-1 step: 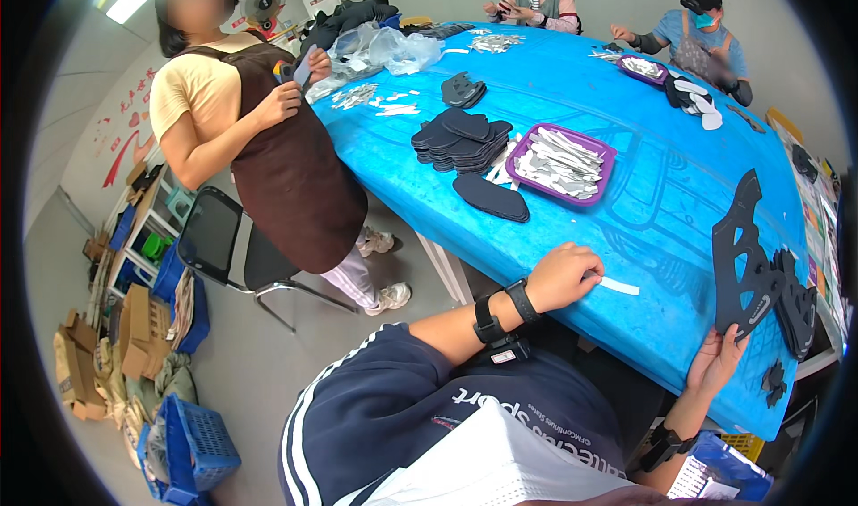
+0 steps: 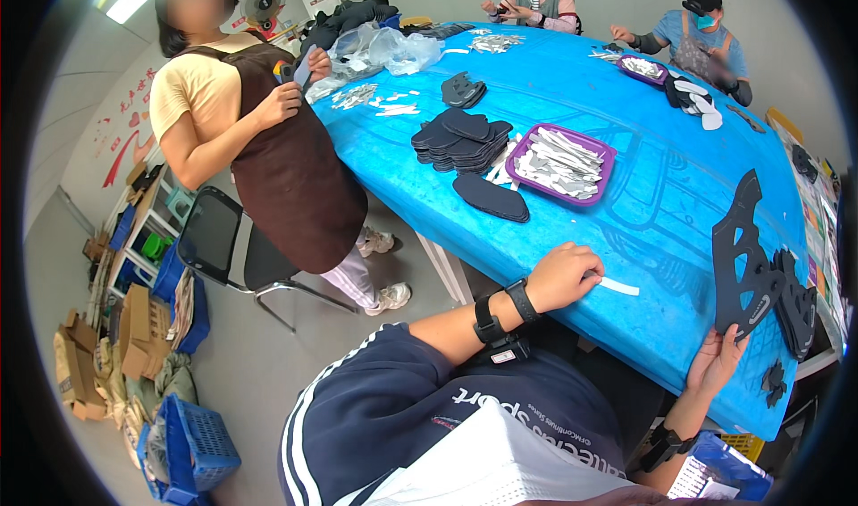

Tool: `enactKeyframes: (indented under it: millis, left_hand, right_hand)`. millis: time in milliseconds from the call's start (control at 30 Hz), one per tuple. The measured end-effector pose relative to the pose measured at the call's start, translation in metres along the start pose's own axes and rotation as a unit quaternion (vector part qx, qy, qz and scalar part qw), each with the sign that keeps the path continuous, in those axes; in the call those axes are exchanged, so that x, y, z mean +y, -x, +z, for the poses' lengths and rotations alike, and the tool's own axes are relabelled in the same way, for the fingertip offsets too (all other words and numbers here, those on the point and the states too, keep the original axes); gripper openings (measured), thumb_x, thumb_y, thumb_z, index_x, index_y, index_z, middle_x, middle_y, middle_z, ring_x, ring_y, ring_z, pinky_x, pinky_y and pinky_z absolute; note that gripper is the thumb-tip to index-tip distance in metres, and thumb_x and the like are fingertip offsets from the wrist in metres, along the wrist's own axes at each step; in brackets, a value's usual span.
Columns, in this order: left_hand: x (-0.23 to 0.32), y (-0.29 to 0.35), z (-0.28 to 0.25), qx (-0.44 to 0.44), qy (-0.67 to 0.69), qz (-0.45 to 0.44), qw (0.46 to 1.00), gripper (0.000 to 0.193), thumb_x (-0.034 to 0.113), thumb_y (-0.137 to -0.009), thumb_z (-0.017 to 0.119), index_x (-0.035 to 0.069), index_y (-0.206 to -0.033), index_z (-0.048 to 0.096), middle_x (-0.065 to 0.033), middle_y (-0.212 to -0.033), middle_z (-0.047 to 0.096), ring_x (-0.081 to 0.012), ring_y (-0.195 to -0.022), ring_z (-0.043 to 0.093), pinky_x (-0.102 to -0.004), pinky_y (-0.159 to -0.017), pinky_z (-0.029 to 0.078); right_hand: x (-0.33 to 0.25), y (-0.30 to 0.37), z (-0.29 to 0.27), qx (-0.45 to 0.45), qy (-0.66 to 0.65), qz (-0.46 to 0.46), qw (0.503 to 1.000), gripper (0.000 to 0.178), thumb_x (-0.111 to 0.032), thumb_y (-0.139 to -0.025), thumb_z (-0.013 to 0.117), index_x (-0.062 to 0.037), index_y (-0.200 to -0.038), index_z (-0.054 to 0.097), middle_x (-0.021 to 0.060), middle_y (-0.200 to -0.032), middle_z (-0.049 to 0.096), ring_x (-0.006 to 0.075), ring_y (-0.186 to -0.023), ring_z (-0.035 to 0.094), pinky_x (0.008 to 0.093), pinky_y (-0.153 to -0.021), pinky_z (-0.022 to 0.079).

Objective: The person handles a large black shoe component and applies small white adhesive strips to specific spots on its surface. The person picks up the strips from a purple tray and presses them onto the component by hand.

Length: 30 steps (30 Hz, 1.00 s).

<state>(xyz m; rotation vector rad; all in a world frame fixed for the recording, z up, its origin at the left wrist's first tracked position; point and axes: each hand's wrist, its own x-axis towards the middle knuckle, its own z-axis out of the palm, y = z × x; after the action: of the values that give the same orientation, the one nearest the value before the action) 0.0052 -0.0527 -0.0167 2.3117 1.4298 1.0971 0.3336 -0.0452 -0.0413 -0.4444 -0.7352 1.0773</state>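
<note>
My left hand (image 2: 561, 276) rests curled on the blue table cover (image 2: 661, 202), its fingers closed on the end of a small white strip (image 2: 618, 286). A black band sits on that wrist. Further right, at the table's near edge, my right hand (image 2: 718, 361) grips the lower end of a flat black cut-out piece (image 2: 742, 260) that stands up from the table. A stack of similar black pieces (image 2: 797, 307) lies just beyond it.
A purple tray (image 2: 597, 182) of white strips and piles of black insole shapes (image 2: 460, 139) lie mid-table. A person in a brown apron (image 2: 286, 166) stands at the left beside a black chair (image 2: 219, 238). Two people sit at the far end. Boxes and blue crates (image 2: 192, 448) line the floor.
</note>
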Motion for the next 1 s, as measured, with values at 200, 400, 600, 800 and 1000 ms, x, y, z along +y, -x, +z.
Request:
enactKeyframes:
  millis: [200,400,600,800,1000]
  left_hand:
    - [-0.012,0.001,0.01,0.011,0.014,0.071,0.997,0.01,0.011,-0.081,0.063,0.01,-0.089,0.069,-0.0058,-0.087,0.061,-0.0254,-0.084,0.057,-0.0359,-0.078,0.043]
    - [-0.021,0.003,0.013,-0.012,0.012,0.101,0.995,0.018,0.0,-0.078,0.058,0.005,-0.091,0.069,-0.0135,-0.084,0.062,-0.0316,-0.082,0.055,-0.0387,-0.075,0.044]
    - [-0.003,-0.002,0.009,-0.02,0.004,0.095,0.995,0.02,-0.004,-0.082,0.057,0.001,-0.099,0.066,-0.0132,-0.095,0.061,-0.0294,-0.089,0.056,-0.036,-0.082,0.043]
    - [0.001,-0.001,0.011,-0.031,-0.017,0.089,0.995,0.021,-0.003,-0.082,0.056,0.002,-0.1,0.066,-0.0137,-0.097,0.06,-0.0299,-0.094,0.055,-0.0361,-0.083,0.043]
    - [-0.009,-0.001,-0.001,0.025,0.044,0.045,0.998,0.044,0.008,-0.081,0.064,0.001,-0.123,0.052,-0.0178,-0.114,0.053,-0.0301,-0.103,0.052,-0.0358,-0.091,0.042]
  right_hand:
    - [0.002,0.0,-0.006,0.009,0.016,-0.01,1.0,0.027,-0.008,-0.094,0.053,-0.0058,-0.12,0.048,0.0073,-0.114,0.059,0.013,-0.098,0.058,0.0246,-0.079,0.049]
    - [0.016,0.001,-0.009,-0.042,-0.114,0.009,0.993,0.003,-0.015,-0.091,0.055,-0.016,-0.091,0.053,-0.001,-0.078,0.052,0.0097,-0.062,0.049,0.0256,-0.054,0.042]
    - [0.0,0.004,0.008,0.022,-0.042,0.044,0.998,0.033,-0.009,-0.088,0.062,-0.0145,-0.116,0.046,0.0019,-0.105,0.057,0.0147,-0.096,0.057,0.0339,-0.075,0.049]
    - [-0.01,0.007,0.01,-0.034,-0.066,0.045,0.996,0.033,-0.009,-0.089,0.06,-0.0113,-0.118,0.045,0.0039,-0.114,0.055,0.0186,-0.106,0.054,0.0398,-0.083,0.048]
    - [-0.005,0.004,0.028,0.008,-0.045,0.016,0.999,0.031,-0.006,-0.088,0.059,-0.0099,-0.115,0.045,0.0082,-0.107,0.061,0.0206,-0.098,0.062,0.039,-0.082,0.051]
